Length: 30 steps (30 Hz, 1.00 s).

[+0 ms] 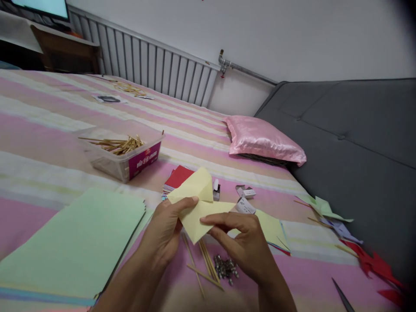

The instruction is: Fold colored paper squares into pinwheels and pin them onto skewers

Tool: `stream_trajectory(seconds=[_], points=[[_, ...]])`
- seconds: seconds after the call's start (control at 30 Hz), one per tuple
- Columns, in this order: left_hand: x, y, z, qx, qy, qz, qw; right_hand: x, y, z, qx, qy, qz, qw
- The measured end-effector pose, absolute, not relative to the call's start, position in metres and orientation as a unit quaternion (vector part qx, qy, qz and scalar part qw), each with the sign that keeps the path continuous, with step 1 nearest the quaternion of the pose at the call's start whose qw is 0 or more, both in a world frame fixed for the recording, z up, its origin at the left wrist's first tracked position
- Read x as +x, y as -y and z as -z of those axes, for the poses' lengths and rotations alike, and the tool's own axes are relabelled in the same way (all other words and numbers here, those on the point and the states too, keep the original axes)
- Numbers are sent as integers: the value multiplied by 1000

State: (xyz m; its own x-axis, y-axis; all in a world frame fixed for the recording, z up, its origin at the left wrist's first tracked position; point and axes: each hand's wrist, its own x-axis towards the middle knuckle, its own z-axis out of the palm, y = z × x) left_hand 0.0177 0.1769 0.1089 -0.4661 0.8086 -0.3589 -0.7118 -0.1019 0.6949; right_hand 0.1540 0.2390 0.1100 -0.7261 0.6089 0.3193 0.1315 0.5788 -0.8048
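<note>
A pale yellow sheet of paper, with cuts and a raised flap, is held in front of me. My left hand grips it from the left, thumb on top. My right hand pinches its lower right part between thumb and fingers. Below the paper lie several thin wooden sticks and a small heap of shiny metal pins. Behind it sits a stack of coloured paper squares with red on top. A yellow paper stack lies right of my right hand.
A clear plastic box of wooden sticks stands at the left, behind large light green sheets. Paper pinwheels on sticks lie at the right, near a dark pointed blade. A pink pillow rests by the grey headboard.
</note>
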Motion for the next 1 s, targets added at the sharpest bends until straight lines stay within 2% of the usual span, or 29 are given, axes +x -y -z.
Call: stream_trajectory(seconds=[0.43,1.0], points=[[38,-179,-113,99,-399,-784,466,147,-236,-107,-340,702,-511,361],[42,-178,-110,127,-405,-773,472,140,-232,-106,-388,666,-499,396]])
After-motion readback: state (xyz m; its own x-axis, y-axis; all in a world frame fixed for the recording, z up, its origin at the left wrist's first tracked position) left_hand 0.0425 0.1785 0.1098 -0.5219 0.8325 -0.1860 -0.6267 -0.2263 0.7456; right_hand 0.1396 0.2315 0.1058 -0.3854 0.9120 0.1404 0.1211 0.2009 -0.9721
